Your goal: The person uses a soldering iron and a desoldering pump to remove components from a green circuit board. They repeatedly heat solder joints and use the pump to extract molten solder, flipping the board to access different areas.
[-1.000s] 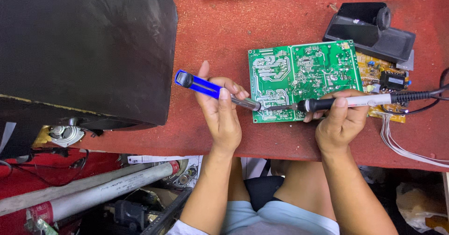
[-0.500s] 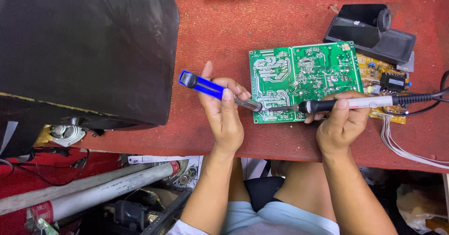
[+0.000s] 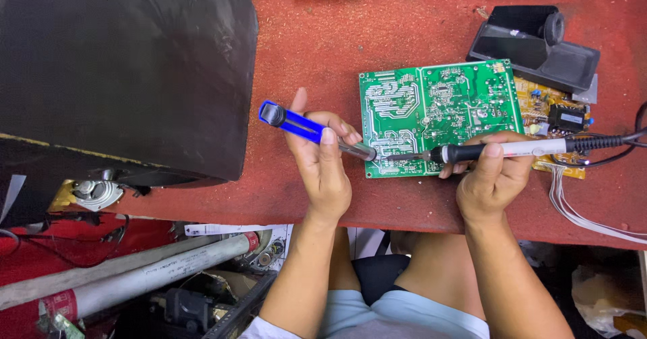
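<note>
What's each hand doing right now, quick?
Left hand: closed on the blue desoldering pump, tip at the green circuit board.
Right hand: closed on the soldering iron, tip on the same board.

Bare forearms, no sleeves, no gloves; hands (image 3: 327,170) bare; light blue-grey shorts, dark garment at lap.

Single head view, straight down, close over the red workbench (image 3: 418,36)
</note>
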